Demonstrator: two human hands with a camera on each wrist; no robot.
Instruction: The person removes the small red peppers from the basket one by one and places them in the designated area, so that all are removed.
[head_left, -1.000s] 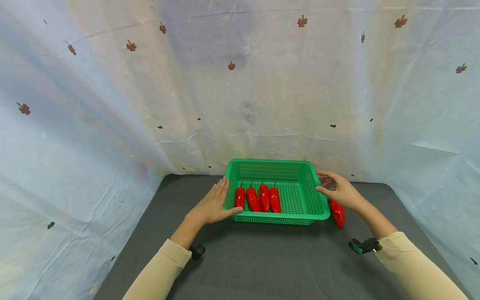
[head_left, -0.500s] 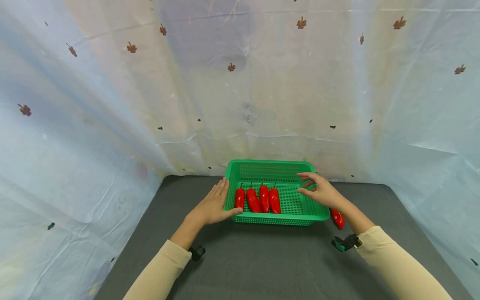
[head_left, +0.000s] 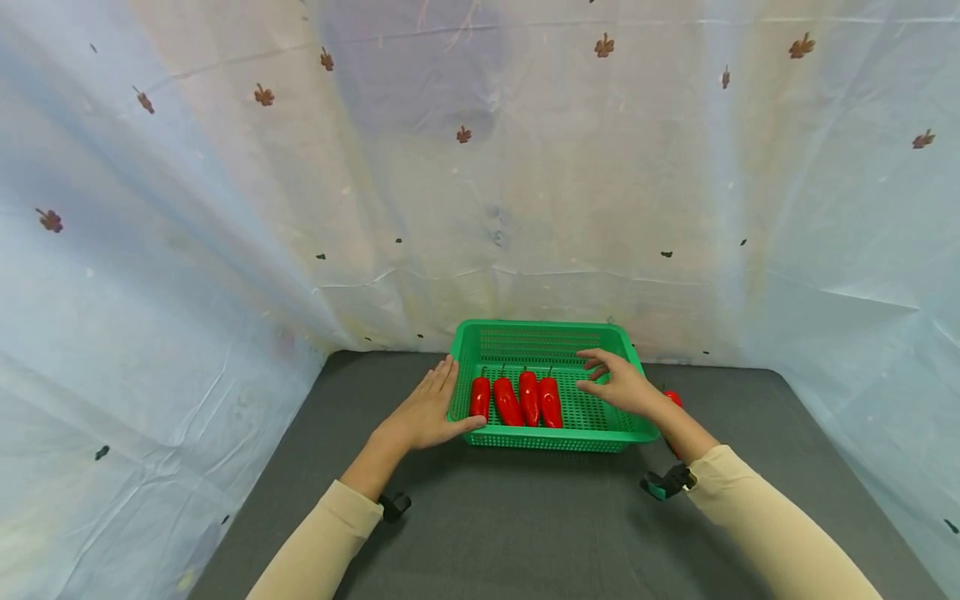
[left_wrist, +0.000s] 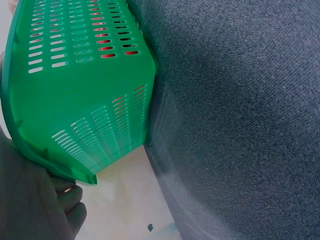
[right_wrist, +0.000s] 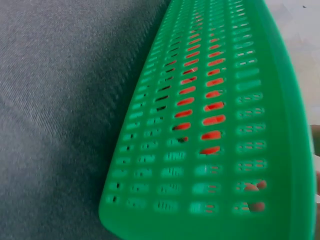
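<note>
A green slotted plastic basket (head_left: 558, 439) stands on the dark table, several red chili peppers (head_left: 528, 398) lying side by side in its left half, stems toward the back. My left hand (head_left: 422, 414) lies along the basket's left rim, fingers straight and thumb at the front corner. In the left wrist view, fingers (left_wrist: 75, 212) show by the basket's corner (left_wrist: 85, 100). Above the basket's right half hovers my right hand (head_left: 618, 387), thumb and fingers apart and nothing between them. Through the slotted wall (right_wrist: 230, 175) in the right wrist view, fingertips (right_wrist: 256, 206) are partly seen.
One more red chili pepper (head_left: 672, 398) lies on the table (head_left: 525, 525) outside the basket's right side, partly hidden by my right forearm. A pale plastic sheet (head_left: 562, 192) with leaf marks hangs behind and beside the table.
From beside the basket's right rim, my right hand has moved left over the inside of the basket. Its forearm now covers part of the outside chili pepper. My left hand has stayed in place.
</note>
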